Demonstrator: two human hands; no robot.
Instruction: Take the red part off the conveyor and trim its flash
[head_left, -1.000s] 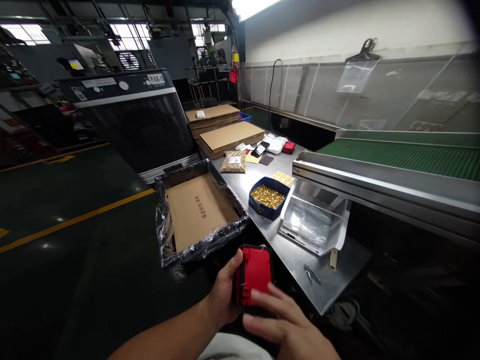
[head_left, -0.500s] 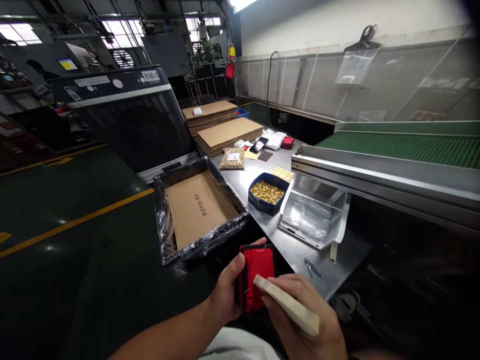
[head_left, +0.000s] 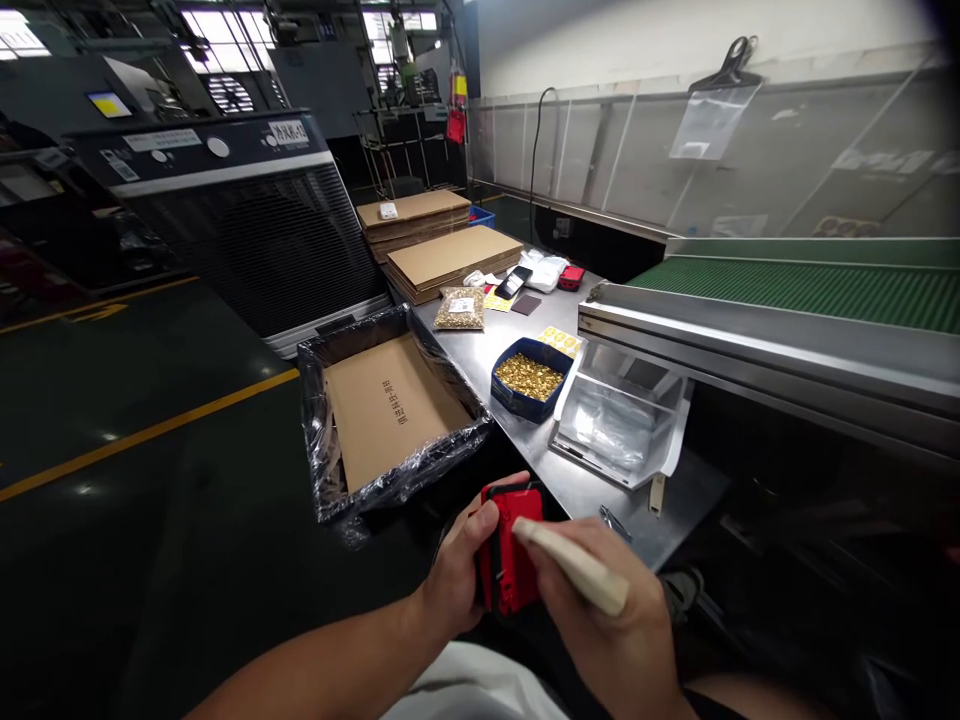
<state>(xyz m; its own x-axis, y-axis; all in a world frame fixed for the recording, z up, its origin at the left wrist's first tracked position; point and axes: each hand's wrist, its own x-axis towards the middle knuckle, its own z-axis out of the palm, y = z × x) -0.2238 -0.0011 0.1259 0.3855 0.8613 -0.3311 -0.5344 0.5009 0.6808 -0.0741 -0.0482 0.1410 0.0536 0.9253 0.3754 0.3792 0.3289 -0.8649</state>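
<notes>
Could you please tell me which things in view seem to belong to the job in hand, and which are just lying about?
Belonging to the job:
red-and-black rectangular case, in the left hand
cream-coloured tapered stick, in the right hand
possibly the blue plastic bin of gold-coloured pieces

Apparently just lying about:
black rectangular phone
small white box on the brown cardboard stack
</notes>
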